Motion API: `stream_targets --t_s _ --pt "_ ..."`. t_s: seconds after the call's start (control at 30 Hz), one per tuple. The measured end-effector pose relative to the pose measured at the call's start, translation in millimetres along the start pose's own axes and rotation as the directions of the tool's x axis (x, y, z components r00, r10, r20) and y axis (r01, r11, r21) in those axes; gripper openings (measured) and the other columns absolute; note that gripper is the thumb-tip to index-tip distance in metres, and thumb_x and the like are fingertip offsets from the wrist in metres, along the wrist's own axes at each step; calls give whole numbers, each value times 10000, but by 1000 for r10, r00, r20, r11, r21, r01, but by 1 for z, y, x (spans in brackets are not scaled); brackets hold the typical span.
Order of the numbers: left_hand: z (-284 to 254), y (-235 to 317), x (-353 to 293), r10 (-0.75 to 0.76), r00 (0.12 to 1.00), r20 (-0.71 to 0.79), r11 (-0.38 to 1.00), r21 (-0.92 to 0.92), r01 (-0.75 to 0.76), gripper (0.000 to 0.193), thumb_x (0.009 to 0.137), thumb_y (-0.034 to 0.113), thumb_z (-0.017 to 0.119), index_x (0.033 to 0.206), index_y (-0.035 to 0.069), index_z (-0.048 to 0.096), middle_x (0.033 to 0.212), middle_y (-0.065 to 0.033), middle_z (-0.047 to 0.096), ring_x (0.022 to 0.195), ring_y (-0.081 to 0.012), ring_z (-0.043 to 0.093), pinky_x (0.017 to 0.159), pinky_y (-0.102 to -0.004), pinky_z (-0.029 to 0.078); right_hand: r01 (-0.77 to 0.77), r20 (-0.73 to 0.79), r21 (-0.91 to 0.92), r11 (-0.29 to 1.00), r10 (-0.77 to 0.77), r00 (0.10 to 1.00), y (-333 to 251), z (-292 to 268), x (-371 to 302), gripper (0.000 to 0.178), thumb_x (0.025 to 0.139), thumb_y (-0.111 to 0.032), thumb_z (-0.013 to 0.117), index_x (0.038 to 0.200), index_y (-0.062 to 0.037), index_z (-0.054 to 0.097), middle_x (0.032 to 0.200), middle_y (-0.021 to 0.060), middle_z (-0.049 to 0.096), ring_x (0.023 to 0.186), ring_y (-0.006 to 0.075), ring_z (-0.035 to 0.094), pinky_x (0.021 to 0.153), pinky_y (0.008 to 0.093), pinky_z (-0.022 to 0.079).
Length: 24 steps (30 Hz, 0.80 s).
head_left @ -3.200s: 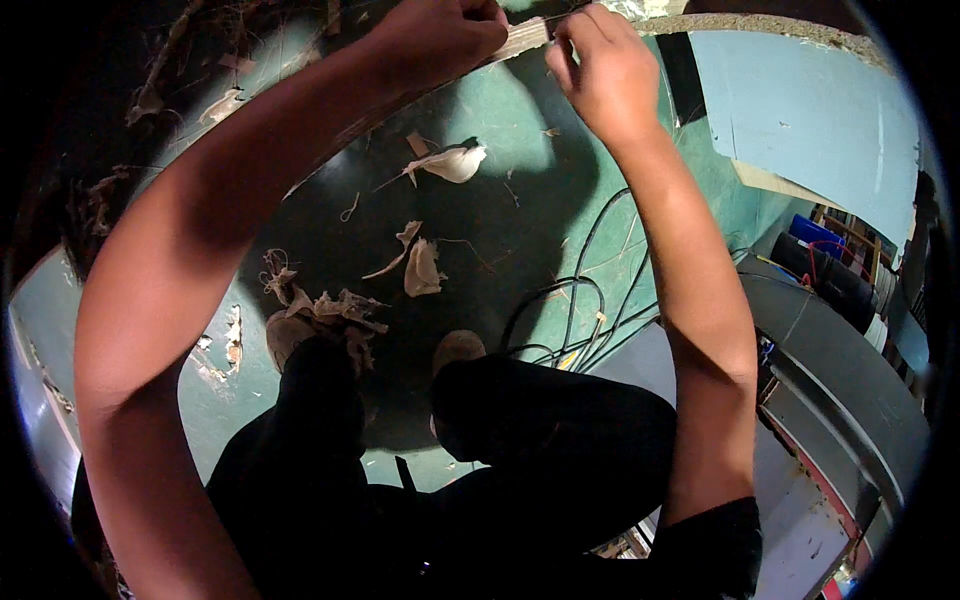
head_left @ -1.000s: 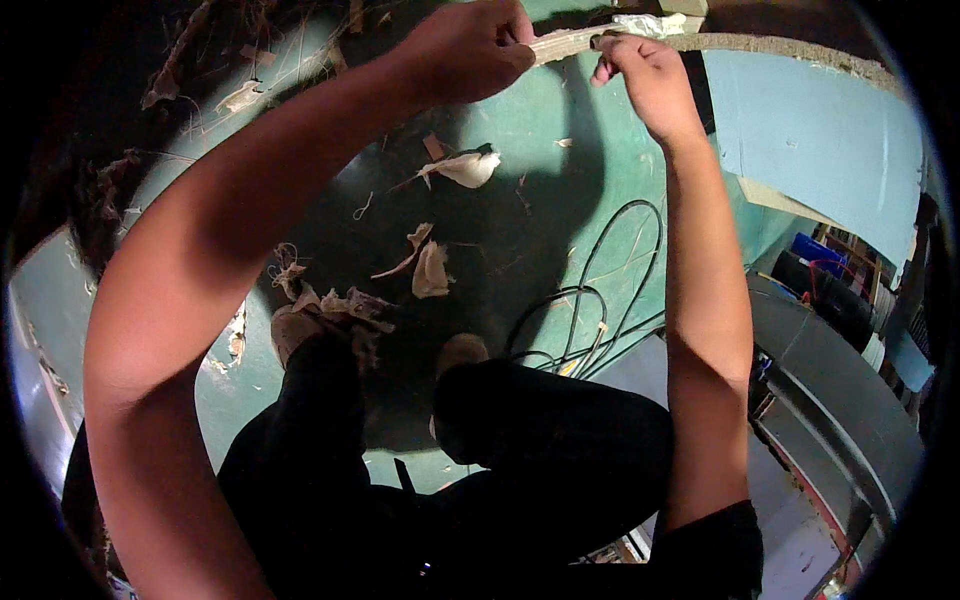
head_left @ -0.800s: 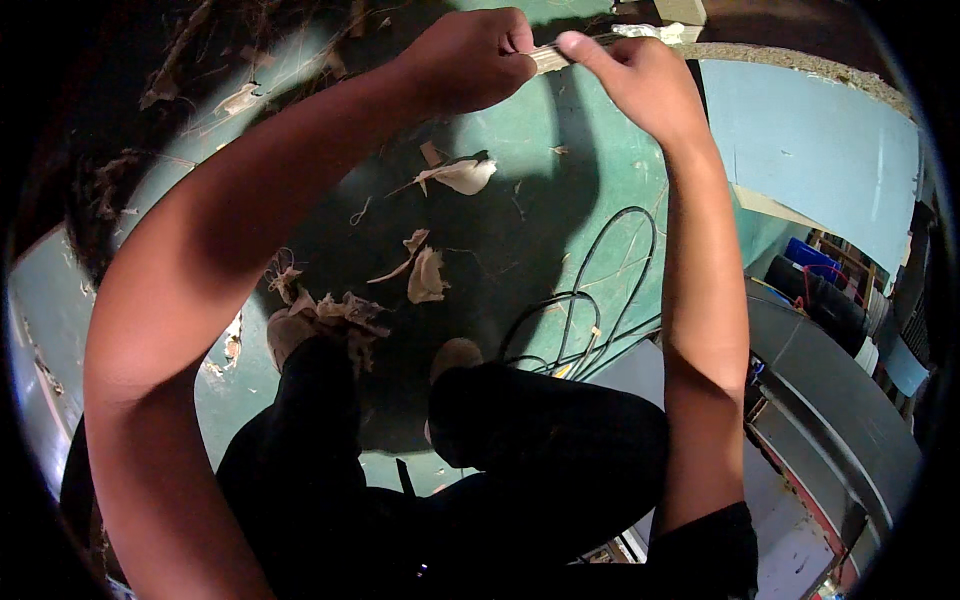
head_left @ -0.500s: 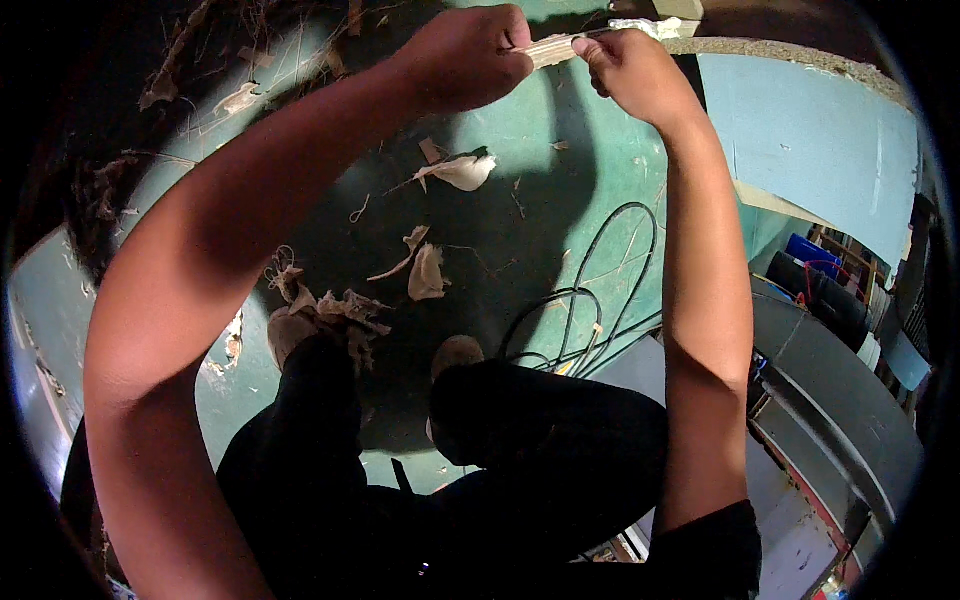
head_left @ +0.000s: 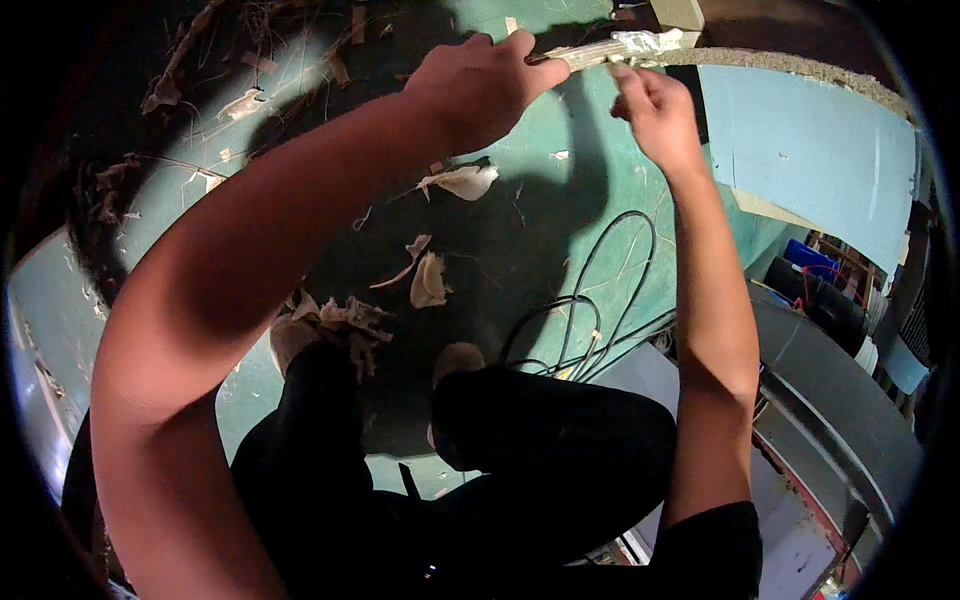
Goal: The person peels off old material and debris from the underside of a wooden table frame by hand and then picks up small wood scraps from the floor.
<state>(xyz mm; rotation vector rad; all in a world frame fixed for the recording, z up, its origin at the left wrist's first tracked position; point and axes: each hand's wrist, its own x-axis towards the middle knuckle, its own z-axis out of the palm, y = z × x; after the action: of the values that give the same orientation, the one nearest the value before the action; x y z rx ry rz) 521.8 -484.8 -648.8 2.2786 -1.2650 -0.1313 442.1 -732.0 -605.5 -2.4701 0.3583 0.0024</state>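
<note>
My left hand [head_left: 480,92] is closed at the far side, its thumb and fingers on the near end of a pale, ridged strip [head_left: 592,53]. The strip runs rightward to a lump of white, paste-like stuff [head_left: 648,42] beside a board's rough edge. Just below that lump is my right hand [head_left: 658,112], its fingers curled and the thumb and forefinger pressed together. Whether anything sits in that pinch is too small to make out.
Torn pale scraps [head_left: 464,183] and dry fibres lie on the green floor [head_left: 610,180]. A looped black cable [head_left: 570,300] rests near my right knee. At the right stands a light blue panel [head_left: 810,150] with a rough upper edge.
My right hand has let go of the strip's right part and shifted right, to below the white lump. The left hand has turned and moved slightly nearer, still on the strip.
</note>
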Motion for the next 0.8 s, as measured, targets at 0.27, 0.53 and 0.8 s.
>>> stream_targets --t_s 0.27,0.53,0.8 --pt "15 -8 5 34 999 -18 996 -76 -35 413 937 102 552 1344 173 546 1043 -191 581 997 -404 625 799 -494 530 -249 138 325 912 214 967 55 -124 -124 289 1048 -170 502 989 50 680 784 72 648 763 157 636 779 321 532" --pt "-26 22 12 29 987 161 999 9 -31 524 962 170 590 1461 107 446 1203 -207 572 1072 -344 586 914 -479 506 -436 507 199 878 288 812 32 55 -201 302 1063 -250 500 1107 15 638 967 129 703 964 217 680 910 365 525" --pt "12 -31 4 206 974 91 953 -243 -179 539 928 76 607 1451 112 485 1202 -197 592 1083 -387 612 924 -421 514 -480 707 394 784 75 703 -43 102 -266 220 980 -148 519 1141 -36 618 951 166 712 907 329 689 812 431 521"
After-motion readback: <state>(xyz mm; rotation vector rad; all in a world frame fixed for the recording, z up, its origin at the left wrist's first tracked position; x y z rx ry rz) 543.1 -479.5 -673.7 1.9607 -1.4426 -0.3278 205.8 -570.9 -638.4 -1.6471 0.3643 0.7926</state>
